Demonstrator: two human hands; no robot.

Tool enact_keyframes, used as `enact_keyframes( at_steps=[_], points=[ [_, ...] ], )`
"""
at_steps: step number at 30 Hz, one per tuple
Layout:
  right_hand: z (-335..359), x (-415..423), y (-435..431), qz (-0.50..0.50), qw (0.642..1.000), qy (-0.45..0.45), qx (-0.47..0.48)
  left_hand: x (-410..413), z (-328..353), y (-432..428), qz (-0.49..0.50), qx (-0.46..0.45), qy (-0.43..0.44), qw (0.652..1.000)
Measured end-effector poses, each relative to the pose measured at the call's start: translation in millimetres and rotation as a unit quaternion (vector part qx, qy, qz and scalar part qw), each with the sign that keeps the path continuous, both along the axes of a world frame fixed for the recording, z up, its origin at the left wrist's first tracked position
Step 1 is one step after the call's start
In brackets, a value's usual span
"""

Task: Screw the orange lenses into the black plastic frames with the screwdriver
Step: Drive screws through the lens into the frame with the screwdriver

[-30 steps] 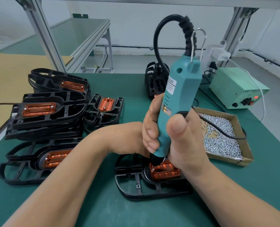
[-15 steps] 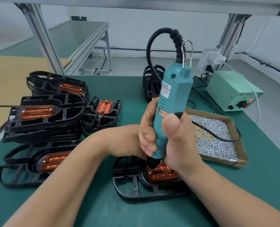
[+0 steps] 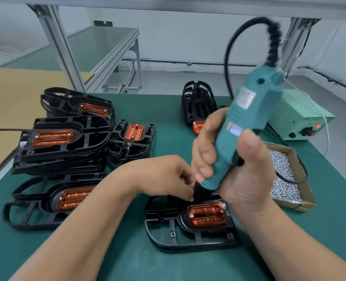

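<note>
A single wide-angle camera worn on the person's head looks forward and down along both forearms onto the dark green bench mat point(image 3: 137, 260). It sits close: the right hand point(image 3: 241, 171) gripping the teal electric screwdriver point(image 3: 247, 122), the left hand point(image 3: 164, 175) and the flat black plastic frame point(image 3: 188, 238) fill the middle of the view. Farther off, higher in the view, are the stacked black frames point(image 3: 66, 138) at left, the cardboard tray of silver screws point(image 3: 295, 205) at right, and the white wall point(image 3: 188, 37) beyond.

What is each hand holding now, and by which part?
The right hand grips the screwdriver by its lower body. The left hand curls beside its tip; whether it pinches anything cannot be told.
</note>
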State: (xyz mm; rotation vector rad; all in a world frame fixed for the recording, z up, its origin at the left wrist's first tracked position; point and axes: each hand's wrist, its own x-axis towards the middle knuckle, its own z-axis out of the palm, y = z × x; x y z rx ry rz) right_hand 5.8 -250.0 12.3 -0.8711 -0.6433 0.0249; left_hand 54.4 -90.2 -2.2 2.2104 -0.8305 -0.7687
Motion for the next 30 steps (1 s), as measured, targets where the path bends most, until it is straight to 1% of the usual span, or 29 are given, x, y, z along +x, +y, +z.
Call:
enact_keyframes(
  at_steps=[3, 5, 10, 15, 21, 26, 30],
  points=[
    [5.4, 6.5, -12.7, -0.051, 0.999, 0.006, 0.014, 5.1, -3.3, -0.1, 0.021, 0.034, -0.024, 0.999],
    [5.1, 11.9, -21.6, -0.089, 0.995, 0.027, 0.027, 5.7, -4.0, 0.2, 0.021, 0.043, -0.025, 0.999],
    [-2.1, 26.3, -48.7, -0.149, 0.982, 0.083, 0.082, 1.1, -2.3, -0.5, 0.018, 0.036, -0.027, 0.999],
    [-3.7, 34.7, -65.9, -0.207, 0.963, 0.123, 0.117, -10.0, 5.2, -4.9, -0.026, 0.054, -0.054, 0.997],
    [-2.9, 38.8, -73.3, -0.218, 0.955, 0.141, 0.143, -22.5, 13.0, -10.9, -0.070, 0.090, -0.129, 0.985],
    [-2.6, 39.8, -75.1, -0.208, 0.957, 0.139, 0.147, -22.3, 12.2, -13.6, -0.069, 0.087, -0.178, 0.978],
    [-2.9, 40.2, -75.7, -0.214, 0.955, 0.141, 0.147, -21.1, 8.2, -13.2, -0.049, 0.064, -0.210, 0.974]
  ],
)
